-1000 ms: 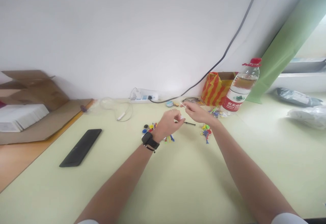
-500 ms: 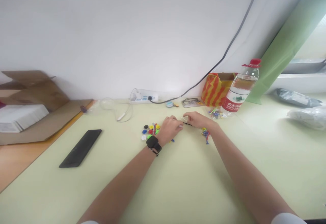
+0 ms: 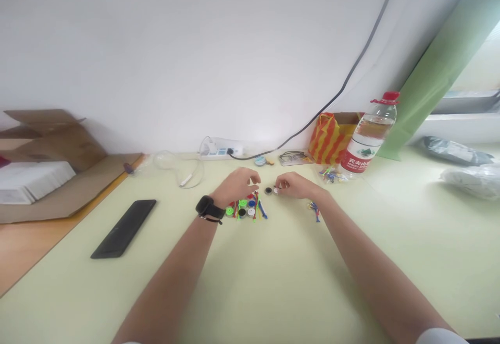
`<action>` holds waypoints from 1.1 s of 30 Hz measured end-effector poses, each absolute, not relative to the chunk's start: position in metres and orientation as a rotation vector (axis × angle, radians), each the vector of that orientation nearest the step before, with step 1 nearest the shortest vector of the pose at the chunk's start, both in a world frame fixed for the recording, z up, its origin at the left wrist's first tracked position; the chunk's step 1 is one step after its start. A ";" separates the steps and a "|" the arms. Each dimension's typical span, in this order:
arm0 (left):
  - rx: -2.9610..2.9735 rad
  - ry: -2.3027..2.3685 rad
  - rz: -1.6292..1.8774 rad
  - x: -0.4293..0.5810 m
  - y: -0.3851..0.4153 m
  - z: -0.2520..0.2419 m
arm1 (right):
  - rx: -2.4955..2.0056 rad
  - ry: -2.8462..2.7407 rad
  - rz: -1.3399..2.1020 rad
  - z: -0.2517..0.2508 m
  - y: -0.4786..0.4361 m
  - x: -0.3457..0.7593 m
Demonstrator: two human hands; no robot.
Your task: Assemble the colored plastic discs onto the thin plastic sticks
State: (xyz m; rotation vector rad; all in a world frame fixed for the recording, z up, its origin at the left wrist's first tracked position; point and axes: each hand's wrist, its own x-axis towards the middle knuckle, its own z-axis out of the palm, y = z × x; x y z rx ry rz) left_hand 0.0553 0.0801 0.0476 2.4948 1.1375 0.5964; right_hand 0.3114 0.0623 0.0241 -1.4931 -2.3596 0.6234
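Observation:
My left hand (image 3: pixel 236 184), with a black watch (image 3: pixel 205 208) on the wrist, hovers with curled fingers over a cluster of small coloured round pieces and sticks (image 3: pixel 246 209) on the pale green table (image 3: pixel 273 281). My right hand (image 3: pixel 294 185) rests just to the right, fingers pinched at a small white round piece (image 3: pixel 276 191) beside a small black round piece (image 3: pixel 268 191). What the left fingers hold, if anything, is too small to make out. A few coloured sticks (image 3: pixel 314 209) lie below the right wrist.
A black phone (image 3: pixel 124 226) lies at the left. A water bottle (image 3: pixel 367 140), a striped orange bag (image 3: pixel 327 138), glasses (image 3: pixel 292 155), a power strip (image 3: pixel 221 150) and a white cable (image 3: pixel 183 174) line the wall. Cardboard boxes (image 3: pixel 47 161) stand far left, plastic bags (image 3: pixel 469 174) far right.
Both hands came down from a raised position to the table. The left hand shifted left, uncovering the coloured pieces. The thin black stick between the hands is no longer seen.

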 end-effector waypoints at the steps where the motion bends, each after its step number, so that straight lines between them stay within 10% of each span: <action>1: 2.471 1.149 0.593 0.050 0.082 0.051 | -1.506 -2.346 0.605 0.025 0.062 0.309; 33: 2.410 1.384 0.526 0.007 0.101 0.059 | -1.393 -2.375 0.075 -0.032 0.009 0.181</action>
